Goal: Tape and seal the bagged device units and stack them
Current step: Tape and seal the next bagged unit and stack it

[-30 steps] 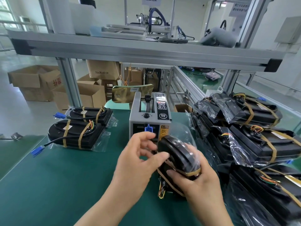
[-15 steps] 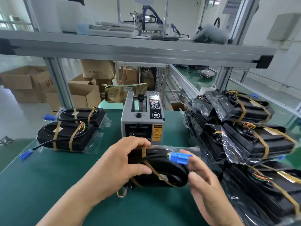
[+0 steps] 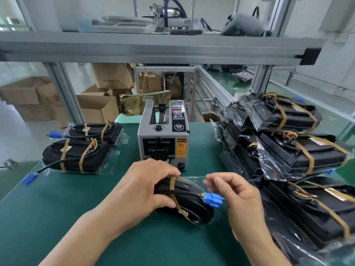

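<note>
Far left, beyond the worktop edge: open brown cardboard boxes (image 3: 28, 96) on the floor. Left part of the green-matted worktop (image 3: 57, 217): two bagged black units, each banded twice with tan tape, lying flat one behind the other. The front left unit (image 3: 76, 156) has a black cable ending in a blue plug (image 3: 29, 179) that rests on the mat; the rear left unit (image 3: 94, 130) lies just behind it. Overhead, spanning the whole width: a grey aluminium shelf (image 3: 153, 48). Centre, towards the back: a grey box-shaped tape dispenser (image 3: 163, 139) with a black dial and a yellow caution label, its mouth facing you. Just in front of it: your left hand (image 3: 142, 189), clamped from above on the black oblong device unit (image 3: 188, 202), fingers curled over its far edge, thumb on the near side. That unit lies on the mat at centre front, tan tape crossing it, inside a clear plastic bag (image 3: 192, 178) whose open end points right. At the unit's right end: a blue connector (image 3: 212, 199). Next right: your right hand (image 3: 240, 198), apart from the left, thumb and forefinger closed on the bag's loose film just above the connector. Right side of the worktop: a stack of bagged black units (image 3: 299, 154), several layers deep, bags crumpled and open, tan bands and coloured wires showing.
</note>
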`<state>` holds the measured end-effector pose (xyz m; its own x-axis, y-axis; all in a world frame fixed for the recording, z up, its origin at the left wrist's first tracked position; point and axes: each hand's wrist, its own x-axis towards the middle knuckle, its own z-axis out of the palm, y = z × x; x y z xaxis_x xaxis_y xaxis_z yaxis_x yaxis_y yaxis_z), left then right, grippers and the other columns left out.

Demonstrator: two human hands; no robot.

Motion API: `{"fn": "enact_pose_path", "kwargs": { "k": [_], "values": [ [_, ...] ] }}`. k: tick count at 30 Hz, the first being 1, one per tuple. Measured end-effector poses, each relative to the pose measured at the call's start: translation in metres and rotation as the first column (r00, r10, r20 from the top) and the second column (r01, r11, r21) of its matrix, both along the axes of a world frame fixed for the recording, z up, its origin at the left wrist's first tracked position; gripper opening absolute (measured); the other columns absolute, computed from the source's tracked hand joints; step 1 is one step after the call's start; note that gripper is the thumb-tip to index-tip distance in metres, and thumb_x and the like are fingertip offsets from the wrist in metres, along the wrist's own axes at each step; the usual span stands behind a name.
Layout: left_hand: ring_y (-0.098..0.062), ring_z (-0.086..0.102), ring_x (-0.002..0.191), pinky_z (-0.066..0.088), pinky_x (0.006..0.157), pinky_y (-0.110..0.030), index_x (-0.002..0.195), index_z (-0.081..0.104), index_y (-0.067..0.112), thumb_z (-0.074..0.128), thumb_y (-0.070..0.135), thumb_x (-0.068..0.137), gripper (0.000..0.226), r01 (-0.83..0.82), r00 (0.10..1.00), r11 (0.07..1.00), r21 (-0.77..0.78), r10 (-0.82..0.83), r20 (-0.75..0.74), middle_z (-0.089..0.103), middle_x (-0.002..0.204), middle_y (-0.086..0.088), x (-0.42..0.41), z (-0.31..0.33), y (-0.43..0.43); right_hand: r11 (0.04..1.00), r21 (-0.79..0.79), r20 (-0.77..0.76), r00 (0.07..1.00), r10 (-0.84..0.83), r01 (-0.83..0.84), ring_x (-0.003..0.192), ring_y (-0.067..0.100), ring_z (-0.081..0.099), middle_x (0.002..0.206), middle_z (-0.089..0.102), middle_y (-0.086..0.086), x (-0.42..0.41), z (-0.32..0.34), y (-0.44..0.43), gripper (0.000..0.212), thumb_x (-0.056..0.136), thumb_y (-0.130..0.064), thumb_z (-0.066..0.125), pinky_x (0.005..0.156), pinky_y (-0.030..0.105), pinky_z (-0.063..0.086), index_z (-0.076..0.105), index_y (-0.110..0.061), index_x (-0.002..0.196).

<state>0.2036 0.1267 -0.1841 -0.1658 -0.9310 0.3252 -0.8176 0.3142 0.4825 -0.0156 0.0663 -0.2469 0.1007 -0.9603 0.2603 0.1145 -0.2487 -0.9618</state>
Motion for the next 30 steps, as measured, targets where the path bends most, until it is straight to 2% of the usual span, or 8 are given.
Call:
{"fn": "enact_pose_path", "kwargs": {
  "k": [4,8,13,19,22,25,27,30],
  "values": [
    [0.016,0.038,0.120,0.021,0.110,-0.014,0.121,0.068,0.032,0.091,0.024,0.064,0.062,0.028,1.000,0.997,-0.069,-0.028,0.001,0.055,0.119,0.033,-0.003,-0.004,0.002,0.983,0.113,0.042,0.989,0.140,-0.144,0.108,0.021,0.069,0.108,0.076,0.005,-0.008,-0.009,0.005,0.013,0.093,-0.018,0.065,0.100,0.049,0.049,0.075,-0.025,0.096],
    [-0.002,0.045,0.127,0.030,0.111,-0.029,0.109,0.071,0.032,0.082,0.013,0.075,0.040,0.083,0.995,0.986,-0.142,-0.090,-0.042,0.057,0.124,0.023,-0.009,-0.002,0.002,0.860,0.182,0.024,0.876,0.481,-0.477,0.133,0.018,0.054,0.137,0.063,0.000,-0.025,-0.013,0.006,0.047,0.081,-0.031,0.073,0.111,0.041,0.040,0.065,-0.032,0.127],
    [0.014,0.039,0.111,0.027,0.113,-0.041,0.085,0.077,0.030,0.076,0.003,0.079,0.028,0.164,0.986,0.974,-0.157,-0.163,0.024,0.060,0.114,0.015,-0.017,-0.011,0.004,0.852,0.175,0.027,0.867,0.497,-0.494,0.128,0.021,0.059,0.132,0.067,0.004,-0.026,-0.013,0.006,0.038,0.088,-0.024,0.064,0.104,0.031,0.046,0.068,-0.024,0.125],
    [-0.006,0.043,0.113,0.029,0.111,-0.041,0.084,0.078,0.030,0.080,0.007,0.078,0.024,0.147,0.980,0.969,-0.199,-0.116,0.160,0.063,0.119,0.006,-0.026,-0.011,0.009,0.895,0.213,-0.211,0.876,0.434,-0.392,0.108,0.008,0.069,0.120,0.071,-0.014,-0.013,-0.007,0.014,0.078,0.060,-0.008,0.091,0.080,0.021,0.056,0.059,-0.027,0.129],
    [0.003,0.048,0.121,0.029,0.108,-0.016,0.091,0.075,0.038,0.075,0.029,0.079,0.014,0.125,0.981,0.992,-0.006,-0.124,-0.151,0.058,0.124,0.023,-0.023,0.004,0.018,0.951,0.156,-0.314,0.900,0.303,-0.266,0.100,0.005,0.071,0.107,0.075,-0.015,-0.007,-0.006,0.020,0.073,0.062,0.008,0.089,0.080,0.014,0.054,0.065,-0.028,0.121],
    [0.007,0.065,0.093,0.047,0.078,-0.008,0.086,0.076,0.037,0.073,0.038,0.080,0.007,-0.196,0.805,0.979,0.062,0.197,-0.560,0.072,0.100,0.021,-0.007,0.023,0.006,0.974,0.084,-0.357,0.906,0.227,-0.211,0.096,0.005,0.072,0.102,0.076,-0.014,-0.010,-0.002,0.026,0.067,0.059,0.002,0.090,0.083,0.011,0.052,0.072,-0.040,0.108],
    [0.004,0.063,0.064,0.050,0.060,-0.013,0.086,0.079,0.027,0.071,0.030,0.085,0.008,-0.408,0.564,0.877,0.256,0.462,-0.685,0.073,0.079,0.013,0.008,0.027,-0.018,0.974,0.080,-0.347,0.910,0.225,-0.211,0.094,0.005,0.072,0.101,0.076,-0.013,-0.014,-0.001,0.030,0.070,0.059,0.002,0.090,0.079,0.007,0.050,0.072,-0.049,0.102],
    [-0.005,0.050,0.048,0.042,0.042,-0.014,0.093,0.074,0.007,0.068,0.017,0.091,0.012,-0.232,0.207,0.737,0.635,0.675,-0.708,0.066,0.065,0.002,0.015,0.015,-0.052,0.985,0.056,-0.327,0.929,0.171,-0.161,0.092,0.004,0.073,0.100,0.077,-0.014,-0.019,0.000,0.037,0.076,0.055,0.004,0.093,0.078,0.005,0.050,0.072,-0.053,0.100]
  ]
}}
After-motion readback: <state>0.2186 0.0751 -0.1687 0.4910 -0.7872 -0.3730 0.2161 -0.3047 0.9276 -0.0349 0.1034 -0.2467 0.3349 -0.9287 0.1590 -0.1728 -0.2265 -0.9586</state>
